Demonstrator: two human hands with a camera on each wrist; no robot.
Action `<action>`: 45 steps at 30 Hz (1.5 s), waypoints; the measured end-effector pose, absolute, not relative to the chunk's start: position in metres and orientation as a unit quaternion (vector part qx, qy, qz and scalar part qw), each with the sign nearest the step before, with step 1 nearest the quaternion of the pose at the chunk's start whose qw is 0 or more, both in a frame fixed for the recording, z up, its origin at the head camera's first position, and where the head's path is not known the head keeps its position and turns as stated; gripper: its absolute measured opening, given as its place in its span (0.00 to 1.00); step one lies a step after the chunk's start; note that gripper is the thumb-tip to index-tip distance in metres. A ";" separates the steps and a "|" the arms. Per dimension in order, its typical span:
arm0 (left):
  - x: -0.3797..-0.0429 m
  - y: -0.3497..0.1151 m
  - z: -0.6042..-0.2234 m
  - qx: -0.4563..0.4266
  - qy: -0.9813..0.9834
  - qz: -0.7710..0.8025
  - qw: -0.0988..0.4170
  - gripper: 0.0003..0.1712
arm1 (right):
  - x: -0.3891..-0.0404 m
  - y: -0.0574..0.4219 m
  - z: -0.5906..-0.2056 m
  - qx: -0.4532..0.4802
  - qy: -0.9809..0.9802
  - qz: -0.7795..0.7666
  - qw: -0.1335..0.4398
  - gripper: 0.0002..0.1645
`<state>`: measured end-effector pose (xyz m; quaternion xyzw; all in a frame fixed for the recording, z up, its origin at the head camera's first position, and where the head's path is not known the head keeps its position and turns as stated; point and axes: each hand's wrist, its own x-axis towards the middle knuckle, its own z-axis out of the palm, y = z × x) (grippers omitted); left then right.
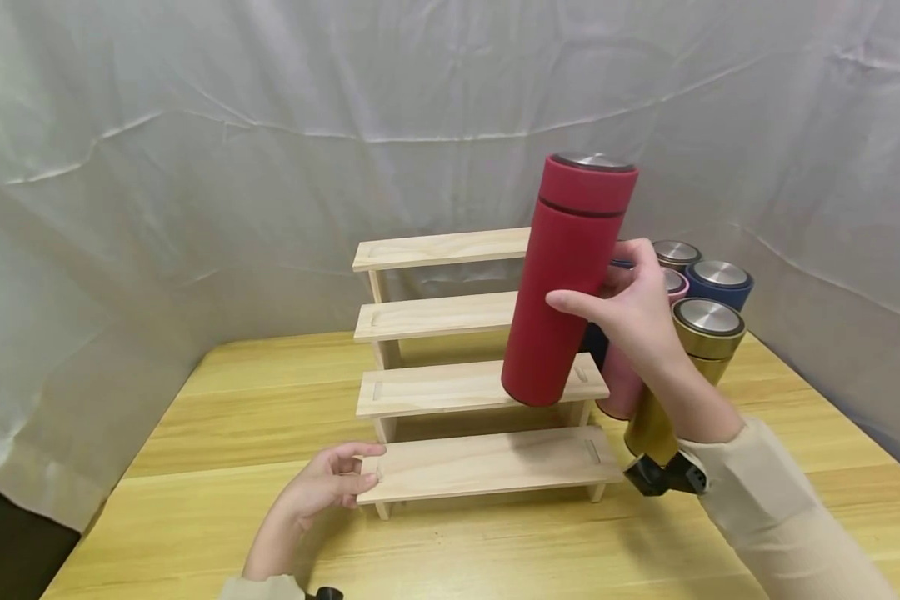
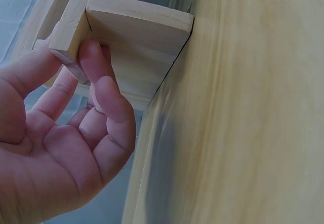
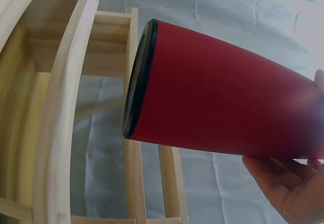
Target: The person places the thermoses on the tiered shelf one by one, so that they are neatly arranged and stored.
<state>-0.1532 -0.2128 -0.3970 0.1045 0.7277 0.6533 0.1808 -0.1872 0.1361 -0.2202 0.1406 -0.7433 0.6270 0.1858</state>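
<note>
My right hand grips a red thermos flask around its middle and holds it up in front of the stepped wooden shelf. The flask leans a little, its steel-topped lid up and to the right. In the right wrist view the dark-rimmed base of the red flask is clear of the shelf boards. My left hand pinches the left end of the lowest step. The left wrist view shows thumb and fingers of the left hand on either side of that board's end.
Right of the shelf stand several more flasks: a gold one in front, a pink one, a blue one and another behind. The wooden table carries everything. A grey-white curtain hangs behind and at both sides.
</note>
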 end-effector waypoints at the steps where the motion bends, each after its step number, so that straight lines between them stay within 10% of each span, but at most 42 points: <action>1: -0.153 -0.213 -0.397 0.104 0.728 0.653 0.181 0.28 | -0.189 0.134 -0.219 0.142 -0.740 0.630 0.187 0.32; 45: -0.147 -0.209 -0.395 0.117 0.728 0.651 0.181 0.28 | -0.249 0.039 -0.163 0.218 -0.599 0.719 0.279 0.31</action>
